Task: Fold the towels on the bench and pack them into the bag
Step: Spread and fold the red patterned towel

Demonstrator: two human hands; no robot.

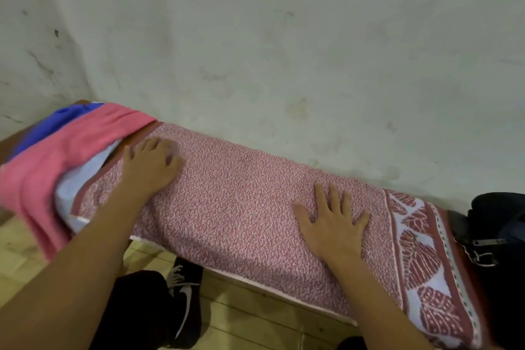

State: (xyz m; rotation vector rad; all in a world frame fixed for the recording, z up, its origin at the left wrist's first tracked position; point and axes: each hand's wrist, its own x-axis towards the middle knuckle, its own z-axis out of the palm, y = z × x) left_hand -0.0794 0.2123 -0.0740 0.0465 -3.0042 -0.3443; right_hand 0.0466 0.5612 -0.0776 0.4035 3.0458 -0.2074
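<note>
A long red-and-white patterned towel (241, 202) lies spread along the bench, with a leaf-pattern border at its right end. My left hand (150, 165) rests on its left part, fingers loosely bent against the cloth. My right hand (332, 221) lies flat on its right part with fingers spread. At the bench's left end sits a pile of a pink towel (56, 156), a blue towel (56, 119) and a pale one (82, 176). A dark bag (500, 230) with a zipper pull stands at the right end.
A stained pale wall (284, 37) runs right behind the bench. Bare bench wood (136, 133) shows between the pile and the patterned towel. Below lie yellowish floor tiles (255, 318) and a black shoe with white laces (184, 293).
</note>
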